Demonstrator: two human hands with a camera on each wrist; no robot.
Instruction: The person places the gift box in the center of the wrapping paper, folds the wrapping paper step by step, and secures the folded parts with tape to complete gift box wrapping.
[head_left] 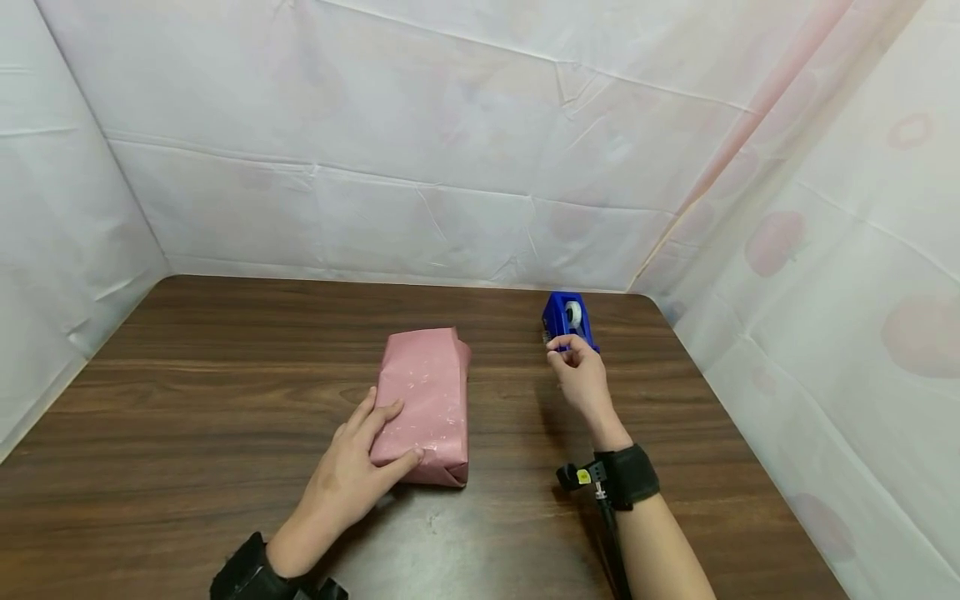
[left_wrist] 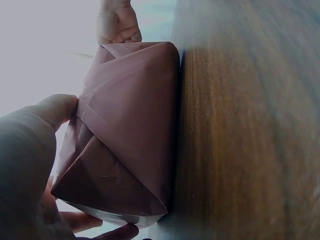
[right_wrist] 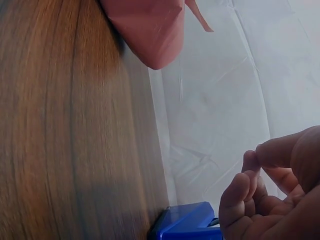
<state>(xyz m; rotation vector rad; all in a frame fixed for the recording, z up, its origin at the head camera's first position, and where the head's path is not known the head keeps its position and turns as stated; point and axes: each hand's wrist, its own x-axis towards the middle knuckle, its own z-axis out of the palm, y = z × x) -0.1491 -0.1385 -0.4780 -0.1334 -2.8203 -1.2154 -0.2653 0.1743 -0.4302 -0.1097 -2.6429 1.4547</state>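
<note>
A pink wrapped package (head_left: 422,400) lies on the table, with shiny strips of clear tape on its top. My left hand (head_left: 352,471) rests on its near left corner, fingers spread and fairly straight; thumb and forefinger touch the top. In the left wrist view the package's folded end (left_wrist: 130,115) faces the camera, the thumb at its upper edge. My right hand (head_left: 583,379) is over the near end of a blue tape dispenser (head_left: 558,312) with a white roll. Its fingers are curled, thumb and forefinger tips together in the right wrist view; nothing shows between them.
The brown wood-grain table (head_left: 225,375) has rounded far corners. Pale sheeting (head_left: 450,150) hangs behind it and on both sides. A black wrist strap with a camera (head_left: 630,475) is on the right forearm, its cable running down over the table.
</note>
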